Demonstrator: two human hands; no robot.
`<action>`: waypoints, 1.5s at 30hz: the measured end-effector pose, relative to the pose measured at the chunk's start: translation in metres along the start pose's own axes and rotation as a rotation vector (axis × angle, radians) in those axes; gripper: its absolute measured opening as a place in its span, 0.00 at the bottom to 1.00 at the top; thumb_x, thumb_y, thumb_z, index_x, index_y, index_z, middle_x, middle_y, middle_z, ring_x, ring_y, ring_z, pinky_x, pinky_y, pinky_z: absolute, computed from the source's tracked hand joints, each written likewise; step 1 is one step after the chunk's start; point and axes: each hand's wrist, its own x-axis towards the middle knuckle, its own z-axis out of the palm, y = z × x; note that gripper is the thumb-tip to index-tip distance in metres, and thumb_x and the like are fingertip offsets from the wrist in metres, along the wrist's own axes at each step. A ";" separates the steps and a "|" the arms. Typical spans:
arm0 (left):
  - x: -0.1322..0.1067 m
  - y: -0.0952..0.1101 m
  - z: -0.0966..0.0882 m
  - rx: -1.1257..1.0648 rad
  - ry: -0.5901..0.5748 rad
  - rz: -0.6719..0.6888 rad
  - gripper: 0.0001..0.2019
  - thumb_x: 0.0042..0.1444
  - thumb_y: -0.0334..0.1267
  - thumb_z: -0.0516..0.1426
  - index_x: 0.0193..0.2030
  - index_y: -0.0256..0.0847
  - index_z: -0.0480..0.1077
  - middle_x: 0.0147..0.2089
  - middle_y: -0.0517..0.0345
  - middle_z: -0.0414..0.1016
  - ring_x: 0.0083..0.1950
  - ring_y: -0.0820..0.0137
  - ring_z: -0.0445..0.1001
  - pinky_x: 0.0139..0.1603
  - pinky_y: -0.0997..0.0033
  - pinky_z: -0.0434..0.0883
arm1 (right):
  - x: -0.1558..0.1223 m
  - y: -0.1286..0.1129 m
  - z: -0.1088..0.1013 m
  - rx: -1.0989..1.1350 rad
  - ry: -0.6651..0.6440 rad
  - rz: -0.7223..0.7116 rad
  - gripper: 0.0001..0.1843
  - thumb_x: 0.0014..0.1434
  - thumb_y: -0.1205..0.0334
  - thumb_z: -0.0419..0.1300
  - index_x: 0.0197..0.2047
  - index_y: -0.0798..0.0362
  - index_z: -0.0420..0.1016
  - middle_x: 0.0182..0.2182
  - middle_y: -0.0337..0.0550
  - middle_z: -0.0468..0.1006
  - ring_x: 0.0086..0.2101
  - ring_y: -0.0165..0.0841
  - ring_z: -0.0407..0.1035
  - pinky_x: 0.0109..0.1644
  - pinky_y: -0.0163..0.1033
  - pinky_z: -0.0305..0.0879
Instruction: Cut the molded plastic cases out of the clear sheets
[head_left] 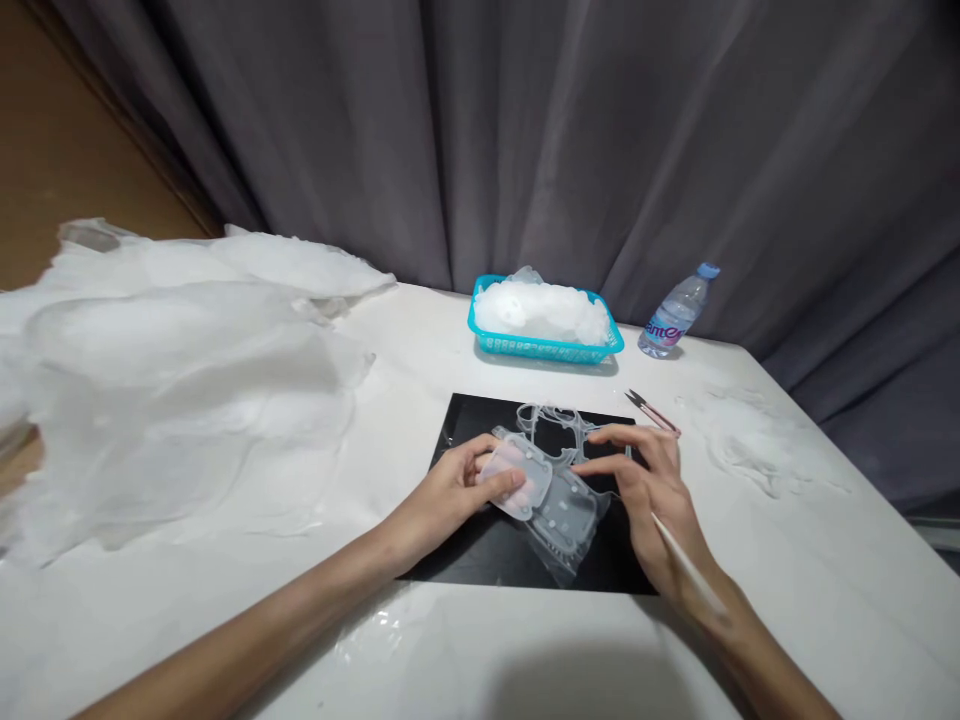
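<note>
My left hand (480, 478) pinches a flat, translucent plastic piece (529, 462) with rounded corners, thumb on top. A second clear plastic piece (568, 510) with small raised dots lies just right of it, its lower end inside or against thin clear film. My right hand (651, 490) is at the right side, index and middle fingers stretched toward thin clear plastic scraps (559, 425). A slim white stick (686, 562) is tucked in that hand, pointing back along the wrist; its other end is hidden. Underneath is a black mat (480, 560).
Behind the mat stands a blue basket (547, 349) full of white, filmy pieces. A water bottle (675, 315) and small thread snips (652, 412) are at the right. Piled translucent bags (195, 400) cover the left side; loose clear scraps (757, 430) lie far right.
</note>
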 end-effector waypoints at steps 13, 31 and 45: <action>-0.003 0.002 0.009 -0.099 0.029 -0.046 0.16 0.53 0.43 0.71 0.44 0.36 0.78 0.39 0.54 0.83 0.37 0.68 0.79 0.41 0.72 0.73 | 0.009 0.008 0.020 0.226 -0.262 0.263 0.09 0.70 0.55 0.60 0.46 0.48 0.80 0.38 0.41 0.69 0.40 0.37 0.67 0.51 0.44 0.67; 0.000 -0.002 -0.004 0.296 0.024 -0.015 0.19 0.55 0.52 0.69 0.36 0.35 0.77 0.30 0.60 0.75 0.31 0.72 0.68 0.33 0.75 0.63 | 0.021 0.021 0.001 0.279 -0.356 0.160 0.13 0.71 0.61 0.59 0.55 0.45 0.79 0.49 0.43 0.81 0.48 0.41 0.66 0.54 0.49 0.62; -0.015 -0.004 0.009 0.932 -0.132 0.315 0.20 0.76 0.43 0.47 0.41 0.39 0.77 0.30 0.62 0.73 0.30 0.71 0.70 0.33 0.76 0.65 | 0.039 -0.005 0.015 0.263 -0.443 0.153 0.10 0.68 0.55 0.64 0.36 0.49 0.82 0.34 0.40 0.80 0.38 0.36 0.69 0.45 0.42 0.63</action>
